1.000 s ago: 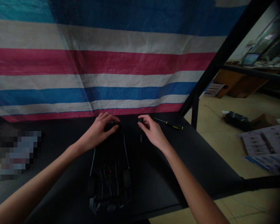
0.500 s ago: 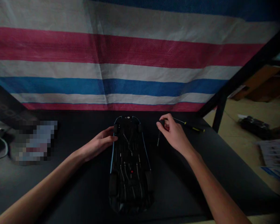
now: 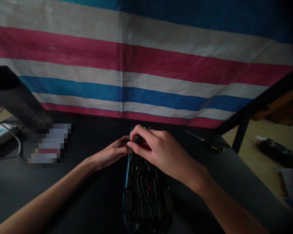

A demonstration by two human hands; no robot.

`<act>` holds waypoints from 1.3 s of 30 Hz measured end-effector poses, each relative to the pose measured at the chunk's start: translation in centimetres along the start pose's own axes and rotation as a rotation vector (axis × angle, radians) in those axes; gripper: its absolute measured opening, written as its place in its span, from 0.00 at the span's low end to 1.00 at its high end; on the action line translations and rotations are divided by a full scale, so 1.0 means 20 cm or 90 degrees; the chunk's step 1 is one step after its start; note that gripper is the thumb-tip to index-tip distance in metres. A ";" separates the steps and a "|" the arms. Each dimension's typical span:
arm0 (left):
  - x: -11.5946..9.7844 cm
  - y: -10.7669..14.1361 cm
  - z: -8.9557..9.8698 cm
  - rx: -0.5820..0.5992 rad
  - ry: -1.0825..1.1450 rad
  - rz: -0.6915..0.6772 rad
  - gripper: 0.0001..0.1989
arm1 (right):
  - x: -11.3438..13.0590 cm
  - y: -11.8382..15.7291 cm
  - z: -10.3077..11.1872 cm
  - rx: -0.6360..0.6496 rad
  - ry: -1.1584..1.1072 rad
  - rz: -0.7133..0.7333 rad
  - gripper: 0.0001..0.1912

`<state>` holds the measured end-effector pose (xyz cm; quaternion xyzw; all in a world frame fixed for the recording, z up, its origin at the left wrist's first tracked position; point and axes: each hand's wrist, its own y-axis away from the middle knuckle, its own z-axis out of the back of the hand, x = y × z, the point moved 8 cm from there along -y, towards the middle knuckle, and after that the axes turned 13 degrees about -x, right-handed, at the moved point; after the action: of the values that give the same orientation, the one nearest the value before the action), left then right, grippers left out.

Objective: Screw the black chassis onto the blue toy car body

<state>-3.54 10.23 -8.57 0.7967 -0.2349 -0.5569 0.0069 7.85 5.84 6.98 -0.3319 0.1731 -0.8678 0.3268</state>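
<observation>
1. Our right hand (image 3: 158, 149) pinches a dark screwdriver (image 3: 137, 139), thumb and pointing finger shut on its round handle.
2. Our left hand (image 3: 109, 155) has its thumb and fingers a little apart, with the tips touching the left side of the toy car (image 3: 146, 195), near its far end.
3. The toy car lies upside down in front of us, wheels up, with a tiny red spot on its belly.
4. Our right hand hides much of the car's far end, so we cannot tell just where the screwdriver's tip touches.
5. To the right, well apart from the car, lies a yellow and black screwdriver (image 3: 213, 146).
6. To the left is a flat thing (image 3: 51, 143) all blurred into squares. Behind it a gray bottle (image 3: 26, 104) leans in our view, near a white power strip (image 3: 1, 135) and a gray cord (image 3: 20, 146).
7. Everything here is on a dark table (image 3: 88, 191).
8. Behind it hangs a striped sheet (image 3: 161, 78), red, white and blue. Black bars (image 3: 241, 133) stand on the right, and past them a dark thing (image 3: 274, 151) lies on the tan floor (image 3: 261, 130).
</observation>
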 end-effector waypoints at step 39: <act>-0.02 0.01 -0.03 0.039 0.000 -0.020 0.22 | 0.08 0.02 -0.02 -0.035 0.084 0.137 0.07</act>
<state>-3.12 10.15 -7.85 0.8004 -0.2392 -0.5491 -0.0267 6.78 4.45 7.27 -0.2621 0.2527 -0.8426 0.3968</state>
